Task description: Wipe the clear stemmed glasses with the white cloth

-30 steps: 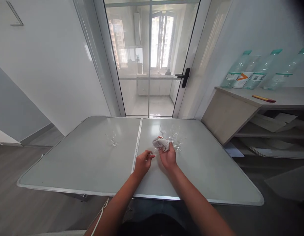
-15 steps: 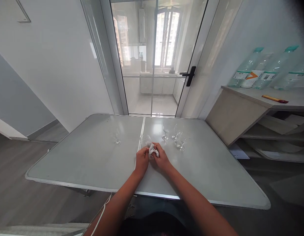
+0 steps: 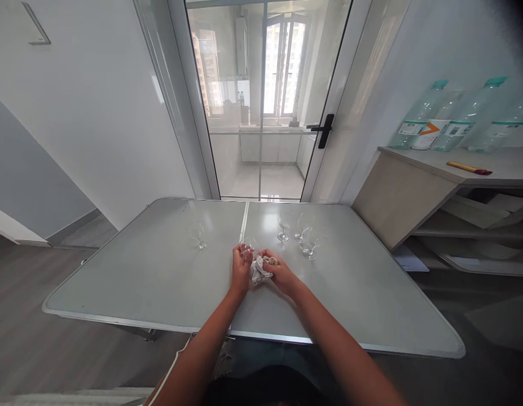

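Observation:
My left hand [image 3: 241,269] is curled round a clear stemmed glass [image 3: 248,243], whose outline is faint and partly hidden by the fingers. My right hand [image 3: 281,273] grips a crumpled white cloth [image 3: 258,272], held up against the base side of that glass. Both hands are close together over the middle of the table, near its seam. To the right stand three clear stemmed glasses: one [image 3: 282,235] at the back, another [image 3: 301,237] beside it and a nearer one [image 3: 311,253]. A further stemmed glass [image 3: 201,245] stands alone on the left half.
The grey table [image 3: 151,276] has a metal rim and a centre seam. Behind it is a glass door [image 3: 227,146] with a black handle [image 3: 325,131]. At the right, a shelf unit [image 3: 405,192] bears several plastic bottles [image 3: 453,128] and a yellow-and-red stick-shaped object [image 3: 468,167].
The cloth has spread out and shifted slightly down on the near side. My left fingers have moved up round the glass, and the glass's bowl shows less than before.

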{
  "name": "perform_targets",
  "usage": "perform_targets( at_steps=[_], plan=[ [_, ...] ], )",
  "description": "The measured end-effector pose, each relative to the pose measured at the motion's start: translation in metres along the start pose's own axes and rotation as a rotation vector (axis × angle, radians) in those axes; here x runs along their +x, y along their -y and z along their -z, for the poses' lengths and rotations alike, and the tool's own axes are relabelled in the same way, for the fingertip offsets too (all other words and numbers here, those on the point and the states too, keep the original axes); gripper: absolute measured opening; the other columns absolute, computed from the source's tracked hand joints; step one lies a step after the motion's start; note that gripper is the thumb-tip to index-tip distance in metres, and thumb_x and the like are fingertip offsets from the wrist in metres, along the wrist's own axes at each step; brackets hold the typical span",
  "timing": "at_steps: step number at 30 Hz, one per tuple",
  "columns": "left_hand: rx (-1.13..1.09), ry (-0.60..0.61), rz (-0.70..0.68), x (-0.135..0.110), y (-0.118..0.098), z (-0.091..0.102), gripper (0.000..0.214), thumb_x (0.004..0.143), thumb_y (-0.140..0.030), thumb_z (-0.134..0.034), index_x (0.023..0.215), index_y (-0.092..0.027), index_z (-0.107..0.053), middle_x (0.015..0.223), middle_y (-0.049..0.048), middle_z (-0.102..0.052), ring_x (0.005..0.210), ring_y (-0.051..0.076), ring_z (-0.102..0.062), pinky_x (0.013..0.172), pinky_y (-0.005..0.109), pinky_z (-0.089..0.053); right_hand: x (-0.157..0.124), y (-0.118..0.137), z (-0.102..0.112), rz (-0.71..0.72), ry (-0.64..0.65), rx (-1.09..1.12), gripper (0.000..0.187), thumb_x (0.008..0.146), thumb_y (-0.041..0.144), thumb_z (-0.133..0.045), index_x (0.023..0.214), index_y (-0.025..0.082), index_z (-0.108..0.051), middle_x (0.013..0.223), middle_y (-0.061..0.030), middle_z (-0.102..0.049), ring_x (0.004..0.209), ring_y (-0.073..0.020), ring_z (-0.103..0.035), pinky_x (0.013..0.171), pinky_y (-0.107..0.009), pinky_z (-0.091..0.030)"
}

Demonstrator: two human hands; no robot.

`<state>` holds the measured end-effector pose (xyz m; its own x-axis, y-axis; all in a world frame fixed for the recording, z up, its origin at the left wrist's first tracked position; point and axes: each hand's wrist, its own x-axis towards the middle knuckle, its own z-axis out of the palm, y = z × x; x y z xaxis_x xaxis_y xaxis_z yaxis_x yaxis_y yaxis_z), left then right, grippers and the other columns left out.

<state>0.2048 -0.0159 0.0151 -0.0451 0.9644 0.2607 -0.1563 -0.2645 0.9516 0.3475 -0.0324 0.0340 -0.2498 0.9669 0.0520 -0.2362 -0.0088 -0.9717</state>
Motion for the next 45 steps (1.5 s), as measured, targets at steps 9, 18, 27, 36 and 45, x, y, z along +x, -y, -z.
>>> perform_targets(
  at_steps=[9, 18, 27, 36, 45],
  plan=[
    [-0.073, -0.019, 0.011, -0.001, -0.005, -0.001, 0.058, 0.088, -0.048, -0.074, 0.132, -0.024, -0.046, 0.114, 0.0077, -0.068, 0.106, 0.023, -0.068, 0.09, 0.035, -0.054, -0.003, 0.003, -0.007, 0.148, -0.11, -0.393, 0.025, 0.067, 0.023, -0.072, 0.083, 0.024, -0.052, 0.076, 0.0024, -0.053, 0.068, -0.0149, -0.042, 0.064, -0.026, -0.03],
    [-0.343, 0.088, 0.037, -0.004, -0.01, 0.0, 0.051, 0.093, -0.056, -0.064, 0.129, -0.023, -0.047, 0.107, 0.0067, -0.065, 0.09, 0.02, -0.069, 0.081, 0.034, -0.055, -0.003, 0.015, -0.007, -0.146, 0.223, 0.155, 0.041, 0.075, 0.038, -0.068, 0.112, 0.023, -0.058, 0.091, -0.0023, -0.059, 0.075, -0.0172, -0.055, 0.068, -0.029, -0.044],
    [-0.014, 0.009, -0.219, -0.005, -0.013, 0.002, 0.06, 0.092, -0.047, -0.068, 0.14, -0.026, -0.04, 0.12, 0.0098, -0.06, 0.111, 0.024, -0.061, 0.1, 0.039, -0.047, -0.003, 0.004, -0.015, 0.288, -0.112, -0.694, 0.02, 0.07, 0.018, -0.06, 0.085, 0.024, -0.049, 0.077, 0.0025, -0.054, 0.067, -0.0152, -0.044, 0.063, -0.027, -0.031],
    [-0.12, 0.052, -0.273, 0.0, -0.016, 0.003, 0.067, 0.09, -0.051, -0.07, 0.143, -0.028, -0.036, 0.124, 0.0113, -0.056, 0.107, 0.022, -0.062, 0.098, 0.041, -0.052, 0.009, 0.0, -0.015, 0.148, -0.397, 0.233, 0.032, 0.08, 0.039, -0.068, 0.107, 0.027, -0.055, 0.091, -0.0024, -0.068, 0.073, -0.0188, -0.06, 0.065, -0.029, -0.045],
    [-0.146, 0.058, -0.289, -0.004, -0.026, 0.001, 0.066, 0.084, -0.037, -0.081, 0.133, -0.032, -0.037, 0.131, 0.01, -0.053, 0.107, 0.022, -0.067, 0.094, 0.042, -0.057, 0.008, 0.0, -0.016, 0.045, -0.162, 0.261, 0.036, 0.075, 0.039, -0.08, 0.105, 0.021, -0.073, 0.095, -0.0057, -0.072, 0.081, -0.0185, -0.062, 0.071, -0.028, -0.049]
  ],
)
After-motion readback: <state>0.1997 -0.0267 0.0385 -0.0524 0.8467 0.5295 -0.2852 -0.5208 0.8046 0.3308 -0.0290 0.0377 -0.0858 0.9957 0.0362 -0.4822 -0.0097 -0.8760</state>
